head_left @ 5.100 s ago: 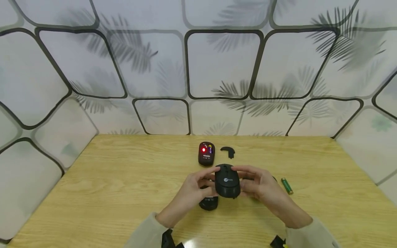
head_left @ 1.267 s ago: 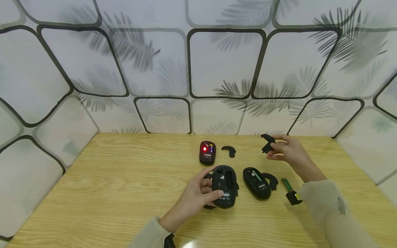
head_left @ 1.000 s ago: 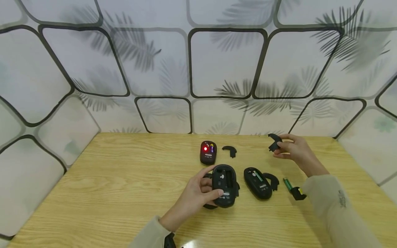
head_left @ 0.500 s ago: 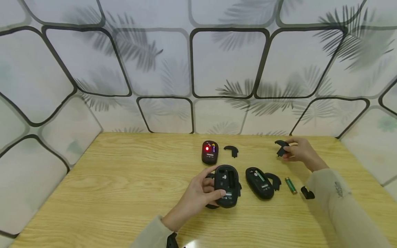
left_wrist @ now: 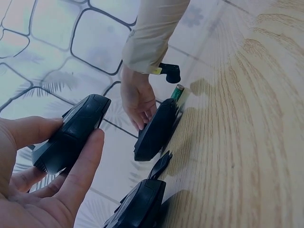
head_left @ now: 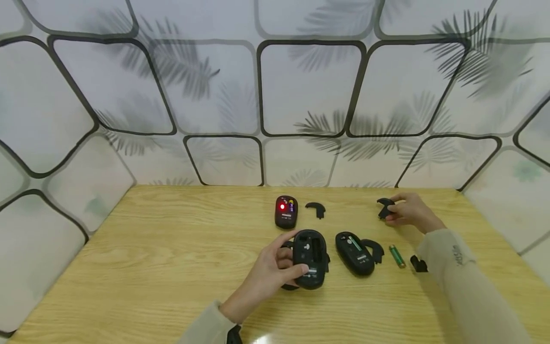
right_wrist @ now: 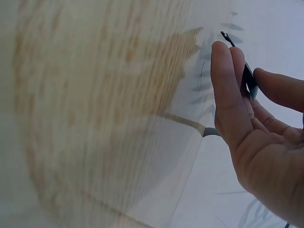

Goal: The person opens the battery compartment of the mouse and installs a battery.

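Note:
My left hand (head_left: pixel 272 267) grips a black computer mouse (head_left: pixel 317 277), its underside and bare battery slot facing up in the head view. Thumb and fingers clasp its sides in the left wrist view. Toward the back right, my right hand (head_left: pixel 410 212) pinches a black curved battery cover (head_left: pixel 384 203) between thumb and fingers, low over the table. In the right wrist view the cover (right_wrist: pixel 249 81) shows only in part behind the fingers. Another mouse, partly hidden, lies under my left hand.
An upturned mouse (head_left: pixel 354 254) holding a battery lies right of centre, a cover (head_left: pixel 375 251) beside it. Farther right is a loose green battery (head_left: pixel 397 256). Behind stand a mouse with a red light (head_left: pixel 286 217) and another cover (head_left: pixel 316 209). A patterned wall (head_left: pixel 301 162) borders the wooden table (head_left: pixel 180 248).
Both hands held the mouse upright at first. It is now turned underside up in my left hand, and my right hand has carried the cover off to the right and lowered it.

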The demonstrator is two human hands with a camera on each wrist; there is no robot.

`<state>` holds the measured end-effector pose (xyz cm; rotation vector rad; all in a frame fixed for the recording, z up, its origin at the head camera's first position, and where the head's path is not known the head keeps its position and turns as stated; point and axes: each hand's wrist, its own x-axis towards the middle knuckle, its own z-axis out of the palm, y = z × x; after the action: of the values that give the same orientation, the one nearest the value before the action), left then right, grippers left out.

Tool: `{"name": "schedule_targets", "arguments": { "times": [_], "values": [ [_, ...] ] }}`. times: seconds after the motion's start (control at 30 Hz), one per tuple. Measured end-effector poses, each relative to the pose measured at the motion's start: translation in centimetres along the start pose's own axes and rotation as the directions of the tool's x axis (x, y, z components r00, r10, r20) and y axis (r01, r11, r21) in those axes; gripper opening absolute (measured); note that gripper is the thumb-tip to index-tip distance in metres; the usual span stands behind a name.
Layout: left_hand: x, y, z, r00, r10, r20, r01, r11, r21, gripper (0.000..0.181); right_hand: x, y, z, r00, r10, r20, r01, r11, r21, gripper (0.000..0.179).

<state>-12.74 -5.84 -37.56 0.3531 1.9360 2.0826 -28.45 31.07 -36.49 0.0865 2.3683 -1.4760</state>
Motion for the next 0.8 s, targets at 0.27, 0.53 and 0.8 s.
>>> {"name": "schedule_targets", "arguments": {
  "times": [0.27,0.53,0.8],
  "values": [
    [-0.2,0.0,-0.1,1.000,0.013,0.004,-0.013,1.000,-0.002,0.072,-0.5,-0.2,0.0,0.999,-0.030,0.026,0.031,0.998,-0.054,0.052],
    [-0.1,0.1,0.0,1.000,0.002,-0.006,-0.002,1.000,-0.005,0.072,-1.6,-0.1,-0.4,0.999,-0.038,0.026,0.041,0.992,-0.116,0.053],
    [0.0,0.2,-0.1,1.000,-0.004,-0.010,0.004,1.000,-0.010,0.073,-2.5,-0.3,-0.3,0.999,-0.037,0.039,0.042,0.993,-0.112,0.051]
  ]
}}
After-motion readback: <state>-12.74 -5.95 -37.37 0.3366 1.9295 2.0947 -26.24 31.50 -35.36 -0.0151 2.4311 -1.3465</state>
